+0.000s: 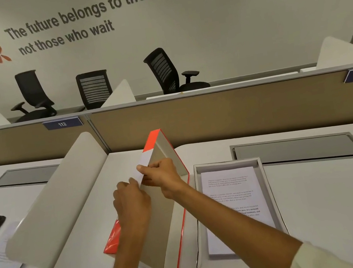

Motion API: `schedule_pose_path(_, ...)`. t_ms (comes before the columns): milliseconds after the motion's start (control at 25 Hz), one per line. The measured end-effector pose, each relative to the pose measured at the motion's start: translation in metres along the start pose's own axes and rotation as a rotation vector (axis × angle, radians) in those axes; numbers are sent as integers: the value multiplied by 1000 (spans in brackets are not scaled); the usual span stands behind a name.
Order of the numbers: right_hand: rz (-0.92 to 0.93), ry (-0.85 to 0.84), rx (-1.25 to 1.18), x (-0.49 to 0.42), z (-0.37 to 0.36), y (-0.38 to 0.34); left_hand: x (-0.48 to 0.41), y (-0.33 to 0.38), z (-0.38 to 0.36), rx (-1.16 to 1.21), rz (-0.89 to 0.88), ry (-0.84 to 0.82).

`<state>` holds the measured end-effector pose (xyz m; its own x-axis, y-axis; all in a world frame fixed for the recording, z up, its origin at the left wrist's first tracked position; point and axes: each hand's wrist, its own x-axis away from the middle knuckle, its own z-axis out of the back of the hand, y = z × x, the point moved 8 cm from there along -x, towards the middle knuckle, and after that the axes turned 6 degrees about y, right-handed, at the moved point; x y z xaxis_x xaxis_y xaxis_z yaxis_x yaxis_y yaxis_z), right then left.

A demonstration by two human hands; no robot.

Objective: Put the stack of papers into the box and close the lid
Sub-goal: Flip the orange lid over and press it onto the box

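Hands meet at the centre of the frame on the lid [162, 220]: your left hand [131, 202] pinches its upper edge from the orange outside, and your right hand [163, 173] closes its grip on the same edge from the grey inside. You hold it tilted on its long side, hollow facing right, likely so it can swing over the box [271, 190]. That box lies open on the tabletop [334, 201] at right, the stack of papers [232, 197] flat inside, white with printed text.

White desk [320, 191] carries the open box [271, 190], tilted orange lid [178, 222] beside it
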<state>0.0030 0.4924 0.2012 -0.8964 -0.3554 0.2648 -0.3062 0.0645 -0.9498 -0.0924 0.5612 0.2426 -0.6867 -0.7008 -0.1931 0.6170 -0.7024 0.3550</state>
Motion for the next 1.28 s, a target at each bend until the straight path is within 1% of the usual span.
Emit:
schedule_pose_path(200, -56, 45, 4, 4, 10, 5, 15, 10, -1, 35, 11, 7)
schedule_pose_path(280, -79, 64, 20, 6, 17, 8, 18, 13, -5, 57, -27, -48)
schedule_pose_path(360, -103, 75, 27, 7, 23, 9, 19, 13, -10, 90, -92, -160)
schedule_pose_path(400, -114, 79, 29, 8, 27, 9, 18, 11, -11, 152, -102, -224)
schedule_pose_path(480, -131, 79, 12, 10, 34, 8, 12, 2, -9, 364, -54, -354)
schedule_pose_path(560, -134, 76, -26, 13, 41, 5, 3, -7, -6, 553, 4, -418)
schedule_pose_path(680, -110, 74, -40, 23, 53, -4, -8, -24, -16, 660, 63, -422)
schedule_pose_path(880, -102, 86, -94, 42, 83, -24, -8, -34, -61, 650, 88, -399)
schedule_pose_path(1040, -105, 71, -172, 58, 109, -44, 7, -29, -98, 728, 112, -452)
schedule_pose_path(1120, -117, 62, -212, 65, 122, -49, 17, -25, -119, 800, 187, -532)
schedule_pose_path(1160, -124, 55, -225, 67, 129, -50, 23, -23, -131, 828, 235, -600)
schedule_pose_path(1280, -139, 30, -253, 75, 150, -49, 52, -14, -164, 939, 353, -863)
